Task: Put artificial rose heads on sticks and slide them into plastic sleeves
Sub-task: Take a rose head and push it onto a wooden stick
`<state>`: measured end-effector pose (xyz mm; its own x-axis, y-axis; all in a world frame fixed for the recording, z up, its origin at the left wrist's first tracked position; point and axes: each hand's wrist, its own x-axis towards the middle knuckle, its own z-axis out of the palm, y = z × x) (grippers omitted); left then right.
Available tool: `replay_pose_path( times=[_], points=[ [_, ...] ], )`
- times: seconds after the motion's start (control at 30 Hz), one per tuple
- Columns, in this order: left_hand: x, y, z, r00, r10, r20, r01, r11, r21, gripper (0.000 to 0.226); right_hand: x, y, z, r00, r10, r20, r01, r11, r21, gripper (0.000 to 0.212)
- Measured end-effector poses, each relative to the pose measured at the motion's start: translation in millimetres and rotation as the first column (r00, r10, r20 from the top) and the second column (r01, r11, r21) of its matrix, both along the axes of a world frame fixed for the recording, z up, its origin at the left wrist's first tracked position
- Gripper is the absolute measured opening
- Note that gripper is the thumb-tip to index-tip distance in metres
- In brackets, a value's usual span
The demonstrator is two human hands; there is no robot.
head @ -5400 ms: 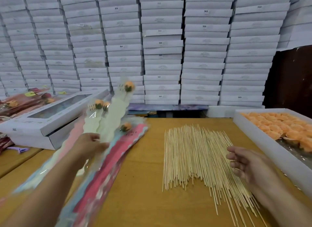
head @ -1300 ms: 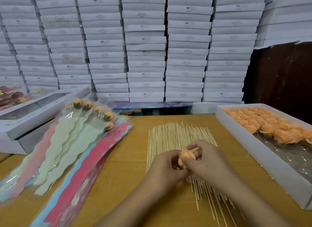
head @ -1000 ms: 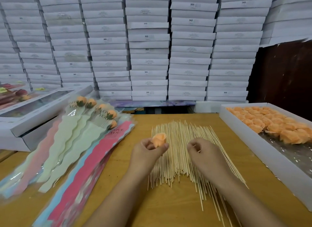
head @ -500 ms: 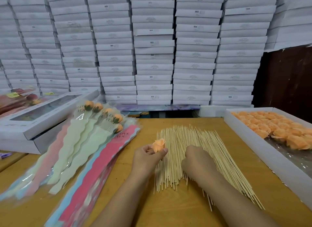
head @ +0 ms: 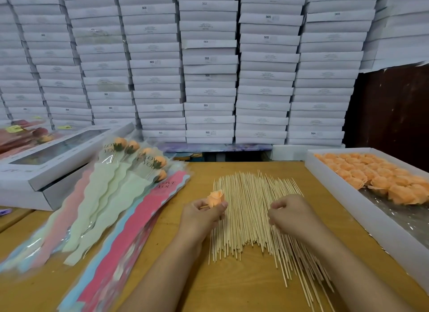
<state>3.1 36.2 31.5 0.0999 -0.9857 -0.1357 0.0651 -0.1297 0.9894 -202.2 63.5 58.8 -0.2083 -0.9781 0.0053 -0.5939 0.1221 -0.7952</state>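
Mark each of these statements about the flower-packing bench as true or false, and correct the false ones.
1. The left hand holds an orange rose head. True.
2. The tray of rose heads sits at the person's left. False: it is at the right.
3. The right hand is over the pile of sticks. True.
4. The finished sleeved roses lie right of the sticks. False: they lie to the left.
5. White boxes are stacked behind the table. True.
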Motion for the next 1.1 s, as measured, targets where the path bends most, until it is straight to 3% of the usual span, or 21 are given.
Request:
replay_pose_path(
  times=[0.17, 0.37, 0.57, 0.77, 1.1],
  points=[
    [0, -2, -1, 0.994, -0.001, -0.11, 0.006, 0.999, 0.044, 0.037, -17, 17, 7, 0.942, 0.02, 0.334, 0.009, 0.996, -0.085, 0.03],
    [5, -4, 2, 0.915, -0.093, -0.392, 0.124, 0.991, 0.056, 0.045, -26, 38, 2, 0.847, 0.086, 0.525, -0.063, 0.996, -0.061, 0.026],
    [12, -7, 3, 0.841, -0.105, -0.531, 0.141, 0.99, 0.027, 0.052, -49, 53, -10, 0.896, 0.067, 0.438, -0.034, 0.996, -0.083, 0.024],
    [12, -7, 5, 0.799, -0.135, -0.586, 0.166, 0.986, 0.0, 0.04, -60, 64, -15, 0.971, 0.102, 0.214, -0.06, 0.979, -0.195, 0.017],
    [9, -9, 10, 0.728, -0.053, -0.684, 0.081, 0.997, 0.009, 0.064, -61, 69, -20, 0.985, 0.128, 0.115, -0.106, 0.978, -0.178, 0.034]
  ],
)
